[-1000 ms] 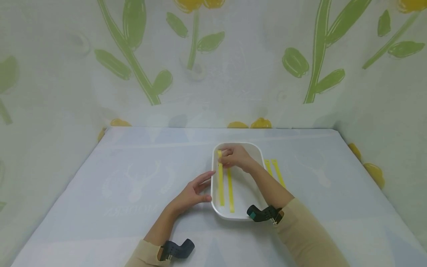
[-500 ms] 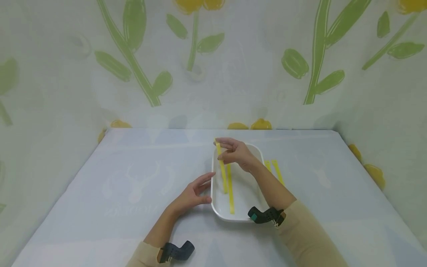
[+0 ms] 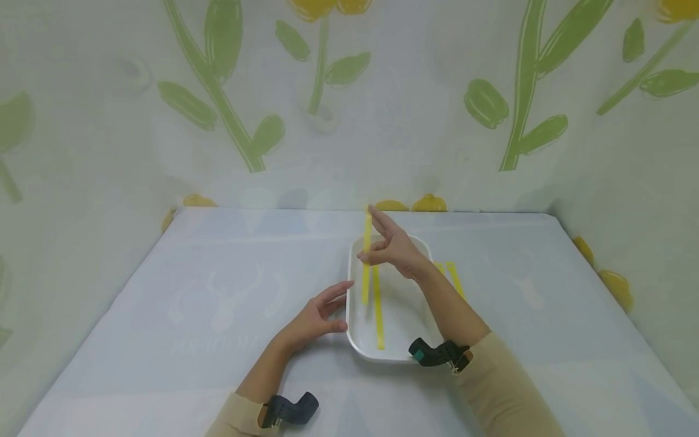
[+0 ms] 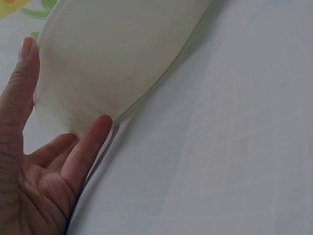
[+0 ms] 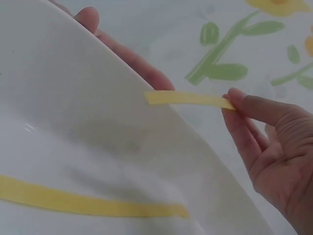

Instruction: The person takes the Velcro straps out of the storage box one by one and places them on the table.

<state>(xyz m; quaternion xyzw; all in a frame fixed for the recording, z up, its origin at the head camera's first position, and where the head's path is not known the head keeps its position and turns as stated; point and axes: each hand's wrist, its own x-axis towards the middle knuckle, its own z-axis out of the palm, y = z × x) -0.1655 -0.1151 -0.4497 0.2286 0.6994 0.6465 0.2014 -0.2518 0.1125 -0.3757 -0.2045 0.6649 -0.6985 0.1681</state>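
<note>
On the counter [image 3: 180, 364], the white tray [image 3: 406, 321] stands where it stood a second ago. The left hand [image 3: 315, 317] is also unmoved, fingers spread and apart, its tips touching the tray's left side. The right hand [image 3: 397, 251] has risen over the far part of the tray, thumb and fingers pinching the raised strip [image 3: 365, 286], one finger extended toward its upper end. That yellow strip, low inside the tray before, now hangs nearly upright above it. The lying strip [image 3: 378, 315] remains on the tray's bottom; two outer strips [image 3: 455, 280] lie just right of it.
</note>
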